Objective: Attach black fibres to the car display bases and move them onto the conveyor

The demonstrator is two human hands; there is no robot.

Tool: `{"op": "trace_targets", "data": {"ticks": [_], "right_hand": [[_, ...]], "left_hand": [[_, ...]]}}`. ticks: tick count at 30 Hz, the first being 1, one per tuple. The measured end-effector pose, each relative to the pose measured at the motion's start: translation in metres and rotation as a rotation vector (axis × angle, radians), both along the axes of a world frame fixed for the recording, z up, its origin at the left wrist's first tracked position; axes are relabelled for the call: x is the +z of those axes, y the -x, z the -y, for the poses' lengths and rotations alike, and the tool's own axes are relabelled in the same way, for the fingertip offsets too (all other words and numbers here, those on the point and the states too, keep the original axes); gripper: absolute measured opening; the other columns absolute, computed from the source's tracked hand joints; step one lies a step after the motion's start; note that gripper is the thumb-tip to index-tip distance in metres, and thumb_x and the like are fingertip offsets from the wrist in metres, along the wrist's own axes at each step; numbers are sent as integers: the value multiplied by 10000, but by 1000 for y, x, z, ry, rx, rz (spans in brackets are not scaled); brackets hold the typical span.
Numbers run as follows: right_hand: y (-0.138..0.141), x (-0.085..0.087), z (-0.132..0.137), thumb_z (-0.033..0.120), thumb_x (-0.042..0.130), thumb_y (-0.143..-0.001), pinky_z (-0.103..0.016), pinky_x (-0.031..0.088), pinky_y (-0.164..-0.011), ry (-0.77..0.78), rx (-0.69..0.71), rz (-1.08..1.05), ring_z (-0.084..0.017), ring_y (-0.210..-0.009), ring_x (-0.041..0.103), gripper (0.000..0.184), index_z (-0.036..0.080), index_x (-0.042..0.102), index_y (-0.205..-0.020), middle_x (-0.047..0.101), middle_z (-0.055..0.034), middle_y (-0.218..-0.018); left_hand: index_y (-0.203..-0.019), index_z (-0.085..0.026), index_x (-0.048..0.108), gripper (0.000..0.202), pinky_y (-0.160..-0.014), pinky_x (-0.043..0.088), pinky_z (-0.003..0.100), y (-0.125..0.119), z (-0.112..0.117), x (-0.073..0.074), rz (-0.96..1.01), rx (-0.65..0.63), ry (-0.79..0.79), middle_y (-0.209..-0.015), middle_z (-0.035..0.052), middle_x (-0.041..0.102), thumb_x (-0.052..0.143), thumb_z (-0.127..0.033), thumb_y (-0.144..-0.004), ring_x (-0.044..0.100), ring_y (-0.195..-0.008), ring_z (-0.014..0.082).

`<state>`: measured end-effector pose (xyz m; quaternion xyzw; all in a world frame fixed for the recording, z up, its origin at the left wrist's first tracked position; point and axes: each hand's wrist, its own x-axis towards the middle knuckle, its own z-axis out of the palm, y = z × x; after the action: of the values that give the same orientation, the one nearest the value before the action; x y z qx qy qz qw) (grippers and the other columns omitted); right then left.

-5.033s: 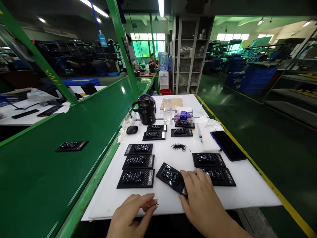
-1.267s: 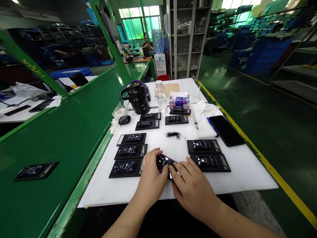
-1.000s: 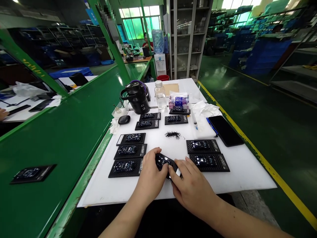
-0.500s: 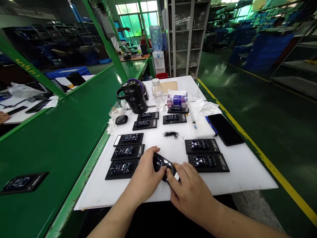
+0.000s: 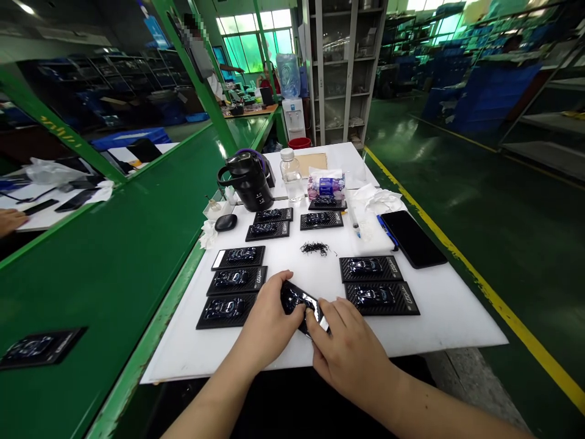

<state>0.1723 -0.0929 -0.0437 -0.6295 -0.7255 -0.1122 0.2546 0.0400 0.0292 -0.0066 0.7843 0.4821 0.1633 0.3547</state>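
Between my hands, just above the near part of the white table (image 5: 292,360), is a dark model car on a black base (image 5: 293,297), tilted at an angle. My left hand (image 5: 273,317) grips its left end, with the thumb on the car. My right hand (image 5: 345,338) holds the right end, its fingers pressed near a white patch on the base. My fingers hide part of the car. Close to my left hand lie several more model cars on patterned black bases (image 5: 233,278). Two others (image 5: 375,296) lie right of my right hand.
A pile of small black strips (image 5: 315,248) lies ahead of my hands. Behind stand a black flask (image 5: 250,183), a clear bottle (image 5: 291,177) and a tissue pack (image 5: 326,185). On the right are a syringe (image 5: 354,221) and a phone (image 5: 414,239). Another person's hand (image 5: 11,221) shows far left.
The view has shifted slightly. Both hands keep their hold on the model car, with hardly any movement of the fingers.
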Motion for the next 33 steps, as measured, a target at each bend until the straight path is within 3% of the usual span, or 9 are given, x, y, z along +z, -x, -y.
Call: {"op": "trace_targets", "data": {"ticks": [8, 14, 20, 25, 29, 33], "right_hand": [[3, -8, 9, 199, 556, -889, -503, 477, -1047, 15, -24, -15, -336, -1183, 551, 479, 119, 573, -1361, 596, -190, -1327], [5, -10, 12, 199, 527, -927, -508, 492, -1049, -40, -51, -72, -329, -1228, 545, 417, 114, 609, -1326, 602, -180, -1336], [5, -10, 12, 183, 560, -906, -508, 501, -1047, -18, -50, -64, -330, -1215, 561, 421, 127, 616, -1319, 607, -174, -1335], [3, -9, 11, 172, 544, -906, -518, 506, -1042, -37, -23, -58, -340, -1219, 564, 425, 106, 616, -1320, 603, -191, -1340], [3, -10, 13, 173, 538, -898, -526, 536, -1004, -93, -29, -82, -357, -1236, 553, 427, 94, 622, -1309, 603, -194, -1347], [5, -12, 13, 155, 545, -866, -518, 540, -1008, -122, -49, -161, -334, -1212, 572, 410, 93, 647, -1258, 633, -168, -1309]], "left_hand": [[-1286, -206, 503, 564, -1162, 335, 466, -1, 1, 2, 16, 20, 27, -1360, 86, 531, 611, -331, -747, 465, -1310, 273], [-1299, -211, 472, 585, -1144, 358, 489, 0, 1, -3, 43, 40, 43, -1354, 98, 533, 642, -314, -749, 478, -1299, 282], [-1314, -264, 486, 563, -1151, 366, 487, 1, -1, -5, 69, -17, 8, -1363, 76, 532, 639, -268, -773, 488, -1309, 269], [-1371, -238, 440, 564, -1206, 301, 492, 3, 6, -8, 65, -76, -83, -1451, 88, 459, 585, -266, -827, 401, -1390, 258], [-1454, -212, 331, 594, -1222, 289, 495, 14, 4, 6, 5, -232, -284, -1524, 105, 382, 531, -294, -901, 330, -1439, 252], [-1479, -306, 341, 656, -1191, 355, 469, 26, -17, 34, -117, -579, -392, -1485, 47, 458, 534, -163, -868, 323, -1443, 251]]}}
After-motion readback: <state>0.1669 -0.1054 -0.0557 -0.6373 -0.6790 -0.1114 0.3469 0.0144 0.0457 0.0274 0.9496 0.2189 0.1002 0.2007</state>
